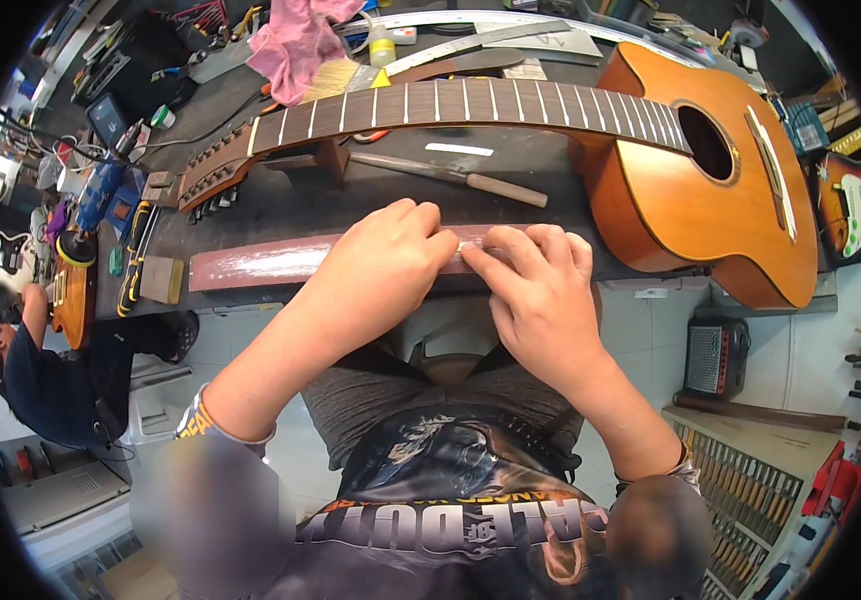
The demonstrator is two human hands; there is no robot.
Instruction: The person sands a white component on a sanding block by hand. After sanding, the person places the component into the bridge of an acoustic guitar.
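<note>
Both my hands meet over a long reddish-brown sanding block (268, 262), which lies along the near edge of the workbench. Its top has a whitish, shiny streak. My left hand (387, 262) is closed, its fingers bent down at the block. Beside it, my right hand (542, 285) pinches with thumb and forefinger. Between the fingertips a small pale piece (463, 246) shows, mostly covered, and it seems to rest on the block. Behind the hands lies a stringless acoustic guitar (640, 190), its neck propped on a wooden support (328, 163).
A wooden-handled file (505, 188) and a short white strip (458, 149) lie under the neck. Farther back are a brush (333, 78), a pink cloth (295, 45) and a steel ruler (480, 42). At left, another person (60, 370) sits by a guitar body (74, 300).
</note>
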